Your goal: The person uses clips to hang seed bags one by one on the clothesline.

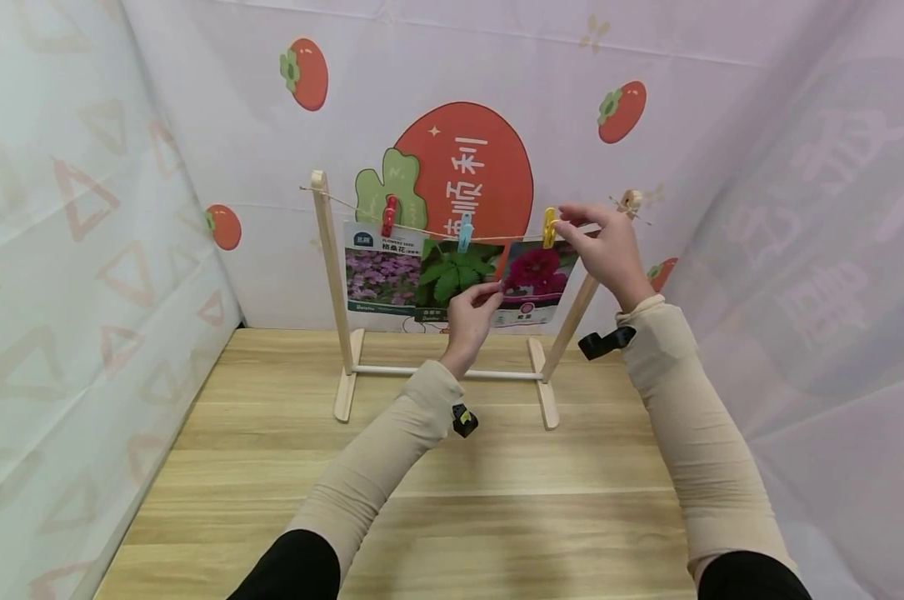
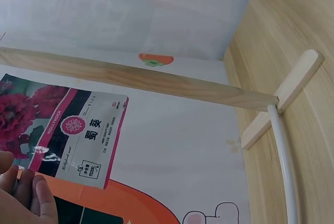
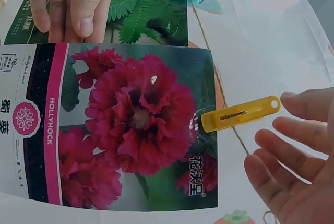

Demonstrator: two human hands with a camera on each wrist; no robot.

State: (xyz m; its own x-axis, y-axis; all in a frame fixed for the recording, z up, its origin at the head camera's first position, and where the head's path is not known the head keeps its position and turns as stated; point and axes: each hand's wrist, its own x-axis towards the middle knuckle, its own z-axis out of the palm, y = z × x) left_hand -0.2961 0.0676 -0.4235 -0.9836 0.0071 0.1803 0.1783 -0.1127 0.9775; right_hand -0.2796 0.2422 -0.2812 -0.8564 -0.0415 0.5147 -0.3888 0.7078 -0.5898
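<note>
A hollyhock seed packet (image 1: 536,279) with dark pink flowers hangs from a string, held at its top edge by a yellow clothespin (image 3: 241,114). My left hand (image 1: 476,321) pinches the packet's left edge between thumb and fingers. The right hand (image 3: 297,156) is beside the clothespin's outer end, fingers loosely bent and spread, thumb tip right at that end. Left of the hollyhock packet hang a green-leaf seed packet (image 1: 452,271) under a blue clothespin (image 1: 465,232) and a purple-flower seed packet (image 1: 380,275) under a red clothespin (image 1: 389,216).
The string (image 1: 496,239) spans two wooden posts, the left post (image 1: 330,267) and the right post (image 1: 571,325). A white rod (image 1: 377,369) joins their feet on the wooden table (image 1: 422,517). Printed curtains stand behind and at both sides.
</note>
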